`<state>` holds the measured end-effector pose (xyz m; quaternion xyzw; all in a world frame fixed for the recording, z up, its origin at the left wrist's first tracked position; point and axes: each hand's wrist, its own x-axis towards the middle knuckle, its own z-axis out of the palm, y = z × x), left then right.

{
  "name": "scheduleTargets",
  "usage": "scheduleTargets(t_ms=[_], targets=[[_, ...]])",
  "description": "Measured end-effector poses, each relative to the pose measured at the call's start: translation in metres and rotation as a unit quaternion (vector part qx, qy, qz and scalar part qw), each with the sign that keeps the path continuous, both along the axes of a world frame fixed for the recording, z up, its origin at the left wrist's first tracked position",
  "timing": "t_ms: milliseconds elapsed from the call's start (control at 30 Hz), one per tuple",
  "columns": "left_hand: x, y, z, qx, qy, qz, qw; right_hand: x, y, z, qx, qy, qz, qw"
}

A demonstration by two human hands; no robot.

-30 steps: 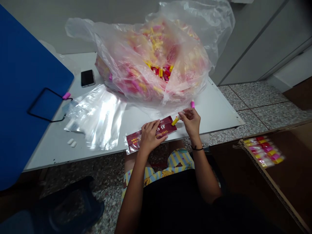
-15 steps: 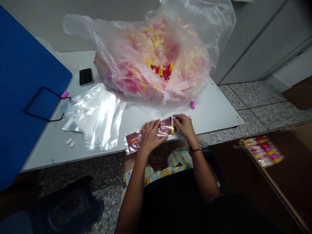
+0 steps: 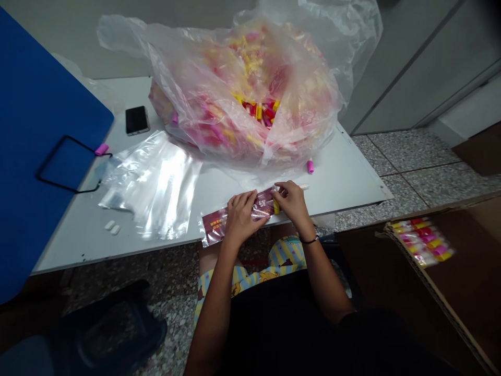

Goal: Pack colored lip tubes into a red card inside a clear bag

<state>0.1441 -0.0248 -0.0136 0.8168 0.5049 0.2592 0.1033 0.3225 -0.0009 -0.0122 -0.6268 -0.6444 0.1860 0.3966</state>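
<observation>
A clear plastic sleeve with a dark red printed card [image 3: 214,225] inside lies along the table's front edge. My left hand [image 3: 241,215] rests flat over its middle, fingers stretched out and thumb apart, pressing it down. At the sleeve's right end my right hand [image 3: 290,201] has thumb and forefinger pinched at the top of a small yellow-and-white tube [image 3: 276,207], partly hidden by the fingers. Whether the fingertips also grip the film I cannot tell. A thin pale piece [image 3: 303,187] sticks out just beyond the right hand.
A large translucent bag [image 3: 219,104] of colourful small tubes fills the table's back. Flat clear sleeves [image 3: 156,183], a phone [image 3: 136,120], two white pieces [image 3: 112,227] and a pink-capped tube [image 3: 310,167] lie around. A cardboard box [image 3: 430,292] at right holds packed tubes [image 3: 425,243].
My right hand has shifted slightly left over the sleeve's end, its fingertips now covering more of the yellow-and-white tube. My left hand stays in place.
</observation>
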Motion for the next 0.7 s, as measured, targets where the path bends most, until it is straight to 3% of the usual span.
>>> scheduleTargets(t_ms=[233, 567, 700], targets=[[-0.0001, 0.0, -0.0002, 0.001, 0.004, -0.001, 1.0, -0.01, -0.002, 0.0038, -0.054, -0.099, -0.056, 0.992], [0.0006, -0.0003, 0.0008, 0.003, 0.001, 0.0, 1.0, -0.0028, 0.0014, -0.002, -0.03, -0.023, -0.027, 0.999], [0.0003, -0.0002, 0.0008, 0.002, -0.001, 0.0, 1.0, -0.0073, 0.0, -0.0031, -0.021, -0.036, -0.037, 0.998]])
